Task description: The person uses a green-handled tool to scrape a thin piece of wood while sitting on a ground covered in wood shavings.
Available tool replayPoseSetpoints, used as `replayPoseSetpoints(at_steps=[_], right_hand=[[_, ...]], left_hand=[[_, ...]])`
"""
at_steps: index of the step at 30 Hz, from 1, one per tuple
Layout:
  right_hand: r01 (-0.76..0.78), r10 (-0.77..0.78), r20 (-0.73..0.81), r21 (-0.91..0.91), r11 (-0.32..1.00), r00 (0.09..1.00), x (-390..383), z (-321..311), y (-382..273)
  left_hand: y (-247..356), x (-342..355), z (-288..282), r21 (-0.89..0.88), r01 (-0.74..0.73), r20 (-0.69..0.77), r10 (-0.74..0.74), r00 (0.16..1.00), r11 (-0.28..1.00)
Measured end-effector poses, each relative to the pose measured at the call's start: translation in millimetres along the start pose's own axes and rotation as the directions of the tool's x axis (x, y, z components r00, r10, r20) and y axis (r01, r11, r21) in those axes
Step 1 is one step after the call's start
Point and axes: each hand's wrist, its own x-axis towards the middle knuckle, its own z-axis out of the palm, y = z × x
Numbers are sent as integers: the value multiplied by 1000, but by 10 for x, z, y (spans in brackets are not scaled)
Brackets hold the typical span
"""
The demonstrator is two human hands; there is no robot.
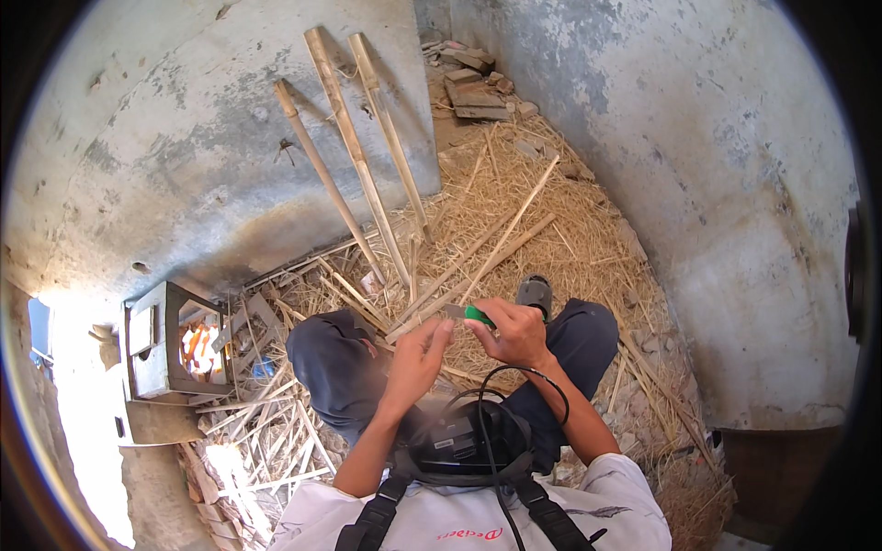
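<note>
In front of my lap, between my spread knees, both hands are close together. My right hand (517,332) is wrapped round the green handle of a knife (477,317), whose short grey blade points left toward my other hand. My left hand (418,363) is raised beside the blade's tip, thumb and fingers drawn together; whatever is between them is too small to make out. Below the hands, long split bamboo strips (510,248) lie across the straw.
Three bamboo poles (354,151) lean on the grey wall ahead. At left stands a box-like metal frame (152,344) with a bright orange glow inside. Straw (588,239) and loose strips cover the ground. Broken bricks (478,96) are piled at the far corner. A black cable hangs by my right forearm.
</note>
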Motion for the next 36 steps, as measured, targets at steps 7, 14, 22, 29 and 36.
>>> replayPoseSetpoints(at_steps=[7, 14, 22, 29, 36], right_hand=[[-25, 25, -13, -36, 999, 1000, -7, -7, 25], [-60, 58, -46, -45, 997, 997, -16, -23, 80], [-310, 293, -170, -83, 947, 941, 96, -285, 277], [-358, 336, -198, -85, 930, 921, 98, -292, 331], [-347, 321, -193, -120, 930, 927, 98, -231, 237]], left_hand=[[4, -27, -6, 14, 10, -1, -10, 1000, 1000], [-39, -157, -42, 9, 57, -8, -56, 998, 998], [-178, -506, -204, 34, 132, 68, -134, 989, 991], [-258, -727, -331, -1, 162, 82, -161, 983, 987], [-278, -866, -431, -17, 194, 90, -192, 977, 981]])
